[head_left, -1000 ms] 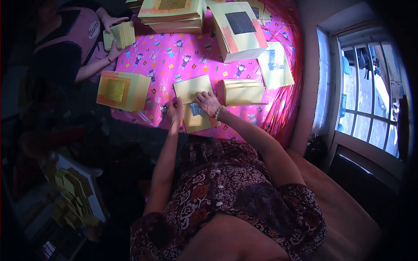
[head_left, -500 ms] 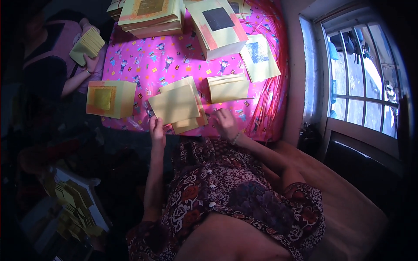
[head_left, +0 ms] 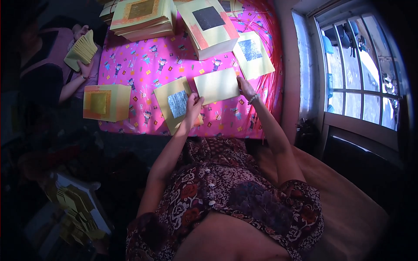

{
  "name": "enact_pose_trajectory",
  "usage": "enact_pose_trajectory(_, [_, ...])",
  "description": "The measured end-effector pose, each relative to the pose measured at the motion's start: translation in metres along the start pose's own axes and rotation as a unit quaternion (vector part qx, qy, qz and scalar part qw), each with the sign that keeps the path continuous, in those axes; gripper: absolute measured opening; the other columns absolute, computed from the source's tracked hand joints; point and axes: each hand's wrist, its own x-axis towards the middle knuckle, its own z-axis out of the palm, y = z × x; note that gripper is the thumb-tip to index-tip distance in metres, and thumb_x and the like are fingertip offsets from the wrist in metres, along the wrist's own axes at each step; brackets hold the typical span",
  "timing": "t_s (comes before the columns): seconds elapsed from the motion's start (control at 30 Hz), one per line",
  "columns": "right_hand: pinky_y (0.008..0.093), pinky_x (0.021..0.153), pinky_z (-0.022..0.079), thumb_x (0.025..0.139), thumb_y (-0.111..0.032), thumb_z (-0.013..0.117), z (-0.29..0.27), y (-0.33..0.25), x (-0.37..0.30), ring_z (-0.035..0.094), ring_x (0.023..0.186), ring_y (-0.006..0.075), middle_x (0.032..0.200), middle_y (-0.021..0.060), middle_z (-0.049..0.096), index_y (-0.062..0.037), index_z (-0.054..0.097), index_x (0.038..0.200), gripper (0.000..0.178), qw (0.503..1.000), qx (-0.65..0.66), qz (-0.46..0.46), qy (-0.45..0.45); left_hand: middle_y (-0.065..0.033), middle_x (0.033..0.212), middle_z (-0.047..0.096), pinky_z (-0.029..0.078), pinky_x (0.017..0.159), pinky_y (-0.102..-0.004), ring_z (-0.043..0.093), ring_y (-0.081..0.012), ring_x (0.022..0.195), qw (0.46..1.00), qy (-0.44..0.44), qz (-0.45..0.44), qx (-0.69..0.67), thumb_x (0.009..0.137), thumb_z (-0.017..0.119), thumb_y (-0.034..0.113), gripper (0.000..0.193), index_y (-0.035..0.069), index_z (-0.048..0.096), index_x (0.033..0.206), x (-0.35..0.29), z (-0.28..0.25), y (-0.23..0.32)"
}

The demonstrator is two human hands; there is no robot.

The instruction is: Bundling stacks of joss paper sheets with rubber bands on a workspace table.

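My left hand (head_left: pixel 193 107) is closed at the lower left corner of a plain pale-yellow paper piece (head_left: pixel 217 86), which looks folded. At its right end my right hand (head_left: pixel 247 88) has the fingers closed on the edge. Whether it is one piece or several together I cannot tell. Partly beneath my left hand, a yellow paper sheet with a silver foil square (head_left: pixel 176 104) lies on the pink patterned tablecloth (head_left: pixel 146 82). Another silver-patched sheet (head_left: pixel 250 50) rests just beyond my right hand.
Tall stacks of yellow paper, one gold-patched (head_left: pixel 141 9) and one dark-patched (head_left: pixel 208 19), stand at the back. A gold-patched bundle (head_left: pixel 106 103) sits at the left edge. Red strands (head_left: pixel 274 56) hang along the right. A co-worker's hand (head_left: pixel 85 69) holds fanned papers.
My left hand has moved right, and the plain paper it held no longer covers the silver-patched sheet. My right hand has moved up and right to the paper's far end.
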Motion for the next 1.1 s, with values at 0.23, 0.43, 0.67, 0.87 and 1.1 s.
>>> enact_pose_trajectory(0.23, [0.0257,0.065,0.045,0.090,-0.028,0.059,0.003,0.014,0.007,0.055,0.071,0.0112,0.084,0.0026,0.060,-0.0024,0.058,0.098,0.027,0.992,-0.038,-0.117,-0.010,-0.0113,0.095,0.065,0.057,0.067,-0.0270,0.064,-0.0150,0.080,0.996,0.051,-0.032,0.061,0.088,0.060,0.006,0.019,-0.003,0.057,0.104,0.022,0.005,-0.001])
enact_pose_trajectory(0.43, [0.0308,0.062,0.043,0.088,-0.019,0.056,0.010,0.026,0.008,0.052,0.068,0.0149,0.075,0.0068,0.056,0.0020,0.051,0.096,0.023,0.963,-0.152,-0.209,0.074,-0.0131,0.100,0.066,0.056,0.071,-0.0280,0.065,-0.0177,0.086,0.986,0.059,-0.066,0.139,0.086,0.064,0.009,0.027,-0.005,0.058,0.108,0.025,0.003,-0.005])
enact_pose_trajectory(0.67, [0.0463,0.063,0.045,0.087,-0.019,0.052,0.019,0.017,-0.016,0.057,0.070,0.0403,0.081,0.0242,0.053,-0.0017,0.044,0.094,0.020,0.870,-0.339,-0.288,0.215,-0.0128,0.097,0.067,0.054,0.066,-0.0272,0.065,-0.0170,0.082,0.980,0.054,-0.067,0.180,0.083,0.067,0.011,0.027,-0.005,0.060,0.104,0.036,0.009,-0.016])
enact_pose_trajectory(0.87, [0.0525,0.070,0.046,0.086,-0.018,0.053,0.032,0.017,-0.013,0.056,0.079,0.0466,0.093,0.0287,0.053,-0.0001,0.046,0.097,0.022,0.842,-0.396,-0.263,0.255,-0.0114,0.085,0.071,0.052,0.072,-0.0294,0.069,-0.0179,0.077,0.962,0.125,-0.002,0.243,0.073,0.072,0.020,0.027,0.000,0.065,0.090,0.036,0.002,-0.036])
enact_pose_trajectory(1.1, [0.0513,0.076,0.047,0.084,-0.017,0.055,0.032,0.018,-0.017,0.055,0.089,0.0438,0.096,0.0266,0.053,0.0001,0.047,0.099,0.024,0.819,-0.449,-0.243,0.261,-0.0122,0.086,0.069,0.053,0.071,-0.0317,0.067,-0.0200,0.077,0.927,0.172,0.035,0.331,0.072,0.075,0.019,0.036,0.000,0.060,0.099,0.026,0.017,-0.013])
